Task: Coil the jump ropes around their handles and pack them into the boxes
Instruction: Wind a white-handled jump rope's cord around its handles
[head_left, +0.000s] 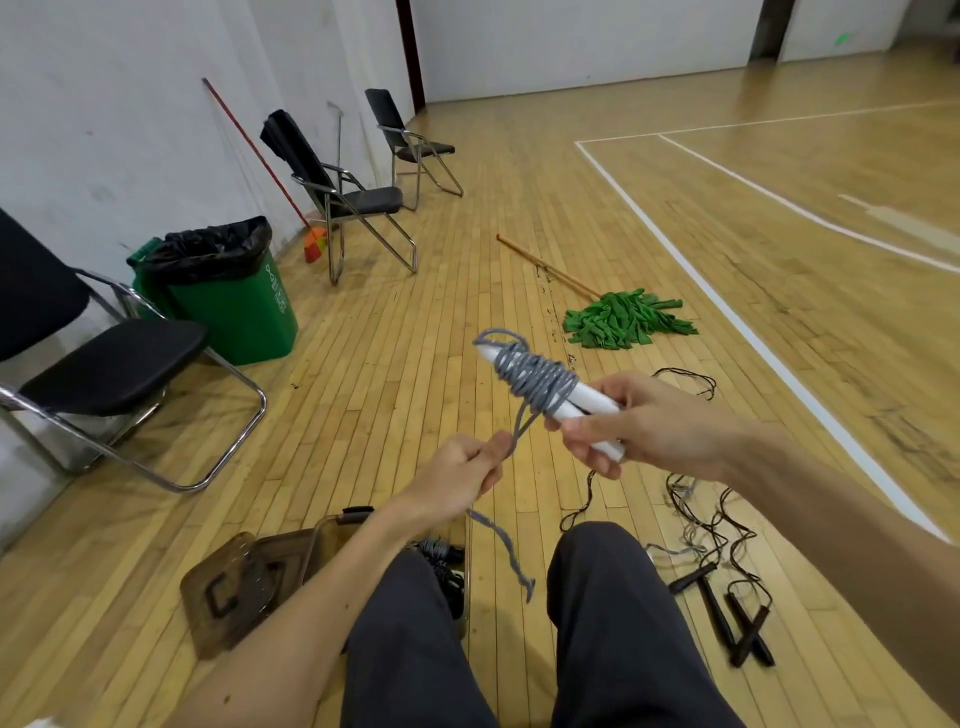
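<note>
My right hand (644, 426) grips the white handles (587, 402) of a jump rope, held up in front of my knees. Grey rope (540, 382) is wound in several turns around them. My left hand (457, 475) pinches the rope just below the coil, and the loose grey tail (506, 545) hangs down from that fist between my legs. A brown translucent box (332, 535) stands on the floor under my left forearm, with a coiled rope (441, 564) partly visible inside. Loose ropes with black handles (727, 613) lie on the floor to my right.
The box's brown lid (234, 592) lies on the floor at its left. A green mop (623, 319) lies ahead, a green bin (228, 291) and black folding chairs (98, 358) stand along the left wall. My legs fill the bottom centre.
</note>
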